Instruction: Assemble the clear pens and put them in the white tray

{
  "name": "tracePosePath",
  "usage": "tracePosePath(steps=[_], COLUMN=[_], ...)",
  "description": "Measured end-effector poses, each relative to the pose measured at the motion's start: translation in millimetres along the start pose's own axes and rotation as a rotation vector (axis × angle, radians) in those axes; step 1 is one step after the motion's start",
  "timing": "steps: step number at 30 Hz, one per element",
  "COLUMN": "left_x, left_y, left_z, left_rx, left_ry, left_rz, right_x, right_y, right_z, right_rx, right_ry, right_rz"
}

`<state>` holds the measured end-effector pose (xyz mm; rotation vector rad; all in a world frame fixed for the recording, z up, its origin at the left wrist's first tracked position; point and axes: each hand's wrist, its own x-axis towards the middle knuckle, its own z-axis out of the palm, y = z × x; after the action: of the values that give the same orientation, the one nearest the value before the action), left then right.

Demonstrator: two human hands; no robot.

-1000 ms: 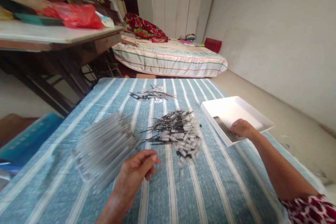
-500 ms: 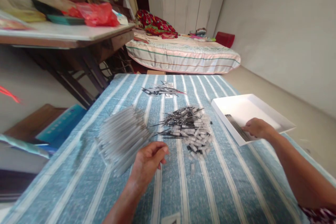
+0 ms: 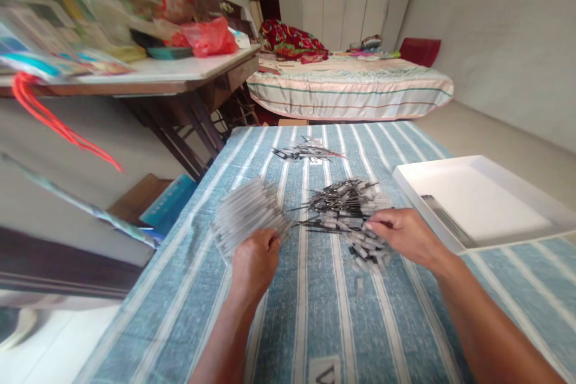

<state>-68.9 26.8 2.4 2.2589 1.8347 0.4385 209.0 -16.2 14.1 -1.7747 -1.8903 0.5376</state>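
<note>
My left hand is closed at the near right edge of a stack of clear pen barrels. Its fingertips are turned away, so what they pinch is hidden. Over the right side of a loose pile of thin black pen parts and small clear caps, my right hand has thumb and forefinger pressed together. Whatever lies between them is too small and blurred to name. To the right, a white open box holds a row of slim pens along its left wall.
Farther back on the striped tablecloth lies a smaller heap of thin dark pieces. A cluttered side table with a red plastic bag stands at left. Beyond the cloth is a bed.
My right hand has left the white box and come left to the pile of pen parts. My left hand has moved up to the pen barrels. The view has turned left.
</note>
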Motion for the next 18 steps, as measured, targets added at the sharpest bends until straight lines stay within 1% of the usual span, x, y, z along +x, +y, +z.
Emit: tracePosePath(steps=[4, 7, 11, 18], left_x=[-2.7, -3.9, -5.8, -7.4], left_y=[8.4, 12.0, 13.6, 16.5], left_z=[5.2, 8.0, 10.4, 14.4], left_rx=[0.209, 0.291, 0.327, 0.332], left_ry=[-0.119, -0.163, -0.14, -0.123], left_rz=[-0.003, -0.019, -0.016, -0.012], right_x=[9.0, 9.7, 7.4, 5.7], right_y=[-7.3, -7.9, -7.6, -14.0], right_z=[18.2, 25.8, 30.8, 30.6], right_rx=[0.009, 0.03, 0.023, -0.07], right_ry=[-0.035, -0.045, -0.074, -0.127], right_rz=[-0.039, -0.034, -0.035, -0.003])
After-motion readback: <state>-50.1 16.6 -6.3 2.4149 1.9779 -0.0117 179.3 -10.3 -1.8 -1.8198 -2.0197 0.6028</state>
